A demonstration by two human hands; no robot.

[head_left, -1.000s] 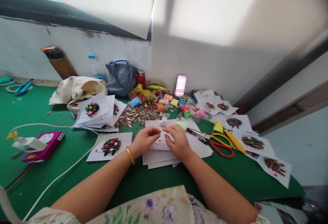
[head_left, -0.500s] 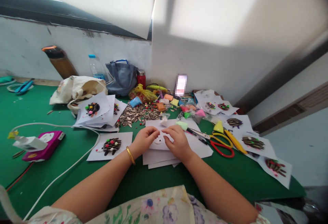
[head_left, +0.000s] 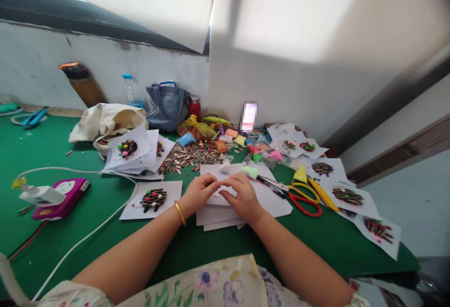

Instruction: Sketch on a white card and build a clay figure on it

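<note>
Holds the left hand [head_left: 201, 192] and right hand [head_left: 243, 196] close together just above a stack of white paper [head_left: 262, 204] on a green table [head_left: 197, 260]. Draws in thumb and fingertips on both sides, so that they meet or nearly meet in the middle — cannot tell whether anything small is pinched between them. Hides most of a small pale shape [head_left: 217, 195] on the top sheet, under the fingers. Wears a gold bracelet [head_left: 180, 213] on the left wrist. Has near the right hand a light green lump [head_left: 249, 172], a black pen [head_left: 274, 190] and scissors [head_left: 292, 188] with red and yellow handles. Has to the left a seed picture [head_left: 153, 200] dotted with coloured balls — and, beyond the hands, a heap of striped seeds [head_left: 186, 156] beside a soft blue packet [head_left: 186, 139].
</note>
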